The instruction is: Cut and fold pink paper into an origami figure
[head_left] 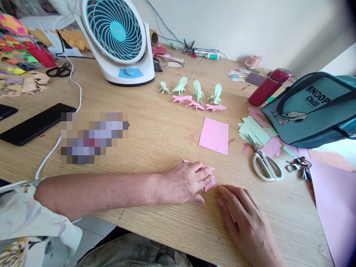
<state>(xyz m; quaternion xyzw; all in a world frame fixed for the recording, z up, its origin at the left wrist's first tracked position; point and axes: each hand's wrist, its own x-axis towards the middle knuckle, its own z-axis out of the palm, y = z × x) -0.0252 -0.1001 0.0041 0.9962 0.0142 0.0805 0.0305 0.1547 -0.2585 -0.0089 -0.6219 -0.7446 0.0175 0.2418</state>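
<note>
My left hand [187,182] lies flat on a small folded piece of pink paper [210,185], its fingers stretched across it. Pink corners show past the fingertips and above the knuckles; the rest is hidden under the hand. Just right of that paper, my right hand [246,218] rests on the table with fingers loosely bent, the thumb a little apart and nothing visible in it. Beyond the hands lies a flat pink paper sheet [214,135]. Farther back stand several folded green paper figures [197,91], with pink folded figures [182,99] in front of them.
Scissors [259,152] and keys [303,167] lie at the right, near green paper scraps [254,129]. A teal bag [311,107] and a red flask [268,89] stand behind. A fan [119,37] is at the back; a black phone [36,124] and white cable lie left.
</note>
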